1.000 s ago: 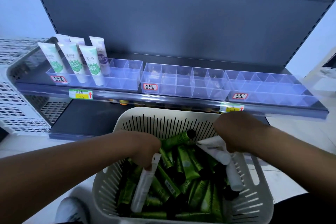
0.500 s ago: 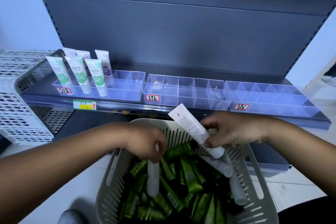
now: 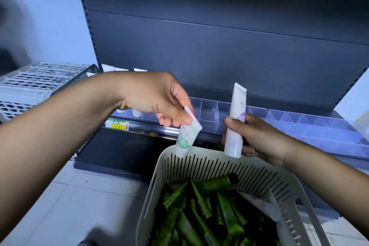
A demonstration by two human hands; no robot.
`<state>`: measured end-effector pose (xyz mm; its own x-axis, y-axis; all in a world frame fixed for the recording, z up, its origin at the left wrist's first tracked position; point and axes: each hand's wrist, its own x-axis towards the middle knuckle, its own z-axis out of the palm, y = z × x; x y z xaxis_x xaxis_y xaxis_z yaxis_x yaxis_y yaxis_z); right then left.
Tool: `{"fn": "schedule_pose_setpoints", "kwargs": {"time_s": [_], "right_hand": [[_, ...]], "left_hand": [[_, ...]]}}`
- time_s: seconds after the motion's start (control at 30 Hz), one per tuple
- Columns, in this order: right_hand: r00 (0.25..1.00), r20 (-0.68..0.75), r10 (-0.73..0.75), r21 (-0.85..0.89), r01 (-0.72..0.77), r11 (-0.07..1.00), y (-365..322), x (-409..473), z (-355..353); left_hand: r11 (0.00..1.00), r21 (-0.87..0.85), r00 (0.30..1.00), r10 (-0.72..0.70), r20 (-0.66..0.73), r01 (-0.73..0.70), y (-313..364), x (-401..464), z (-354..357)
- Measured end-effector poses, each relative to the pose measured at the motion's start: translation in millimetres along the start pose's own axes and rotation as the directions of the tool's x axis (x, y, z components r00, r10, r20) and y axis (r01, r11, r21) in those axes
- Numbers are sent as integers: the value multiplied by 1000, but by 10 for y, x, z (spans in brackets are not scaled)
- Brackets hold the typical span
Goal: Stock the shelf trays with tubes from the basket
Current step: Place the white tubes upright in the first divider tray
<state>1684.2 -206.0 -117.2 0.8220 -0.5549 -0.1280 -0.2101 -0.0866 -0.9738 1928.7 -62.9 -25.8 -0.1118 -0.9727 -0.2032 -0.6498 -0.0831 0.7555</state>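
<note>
My left hand (image 3: 159, 104) pinches a white tube with green print (image 3: 186, 136) by its crimped end, cap hanging down over the basket's far rim. My right hand (image 3: 257, 138) grips a white tube with purple print (image 3: 235, 120) upright, cap down. Below them, the white slotted basket (image 3: 211, 163) holds several green tubes (image 3: 201, 213) and a few white ones at its right side. Clear divided trays (image 3: 299, 126) line the dark shelf behind my hands. My left arm hides most of the left tray; only the tops of tubes standing there show.
The dark shelf back panel (image 3: 219, 46) rises behind the trays. A yellow and green price label (image 3: 117, 125) sits on the shelf's front rail. White lattice crates (image 3: 32, 84) are stacked at the left. Pale floor tiles (image 3: 75, 205) lie left of the basket.
Both hands rose out of the basket, each carrying a white tube. The left hand moved up and right toward the trays. The camera shifted closer and to the right.
</note>
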Motion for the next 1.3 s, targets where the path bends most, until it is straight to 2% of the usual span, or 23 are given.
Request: {"fn": "schedule_pose_setpoints", "kwargs": {"time_s": [0.1,0.17,0.27,0.37,0.5,0.63,0.8,0.9,1.1,1.3], "right_hand": [[989,-150,10,9,-9,1000,-99,145,175],[963,-267,22,86,1,996,-141,286,251],[945,-325,47,200,20,980,-241,594,299],[943,-332,-25,92,58,994,-453,905,282],[889,-397,-228,-200,159,967,-794,1355,280],[869,-370,-328,-332,206,921,-990,1854,321],[865,-317,-388,-508,190,840,-1041,2418,419],[865,-288,-411,-508,225,831,-1028,2643,486],[933,-187,-308,-578,149,802,-851,2890,608],[976,-87,-202,-725,77,684,-628,2929,599]], "left_hand": [[993,120,990,1,-141,16,-7,-46,-152],[988,154,975,6,-220,28,-15,-80,-299],[989,147,932,25,-363,30,-80,-123,-587],[969,227,897,14,-441,97,-149,-157,-892],[951,293,835,78,-544,102,-341,-71,-1098],[958,274,767,117,-632,80,-640,189,-1141],[943,301,754,93,-650,143,-957,395,-1194],[935,295,745,54,-664,195,-1126,474,-1210],[919,323,778,29,-628,227,-1307,607,-1124],[910,348,791,39,-610,224,-1400,752,-1007]]}}
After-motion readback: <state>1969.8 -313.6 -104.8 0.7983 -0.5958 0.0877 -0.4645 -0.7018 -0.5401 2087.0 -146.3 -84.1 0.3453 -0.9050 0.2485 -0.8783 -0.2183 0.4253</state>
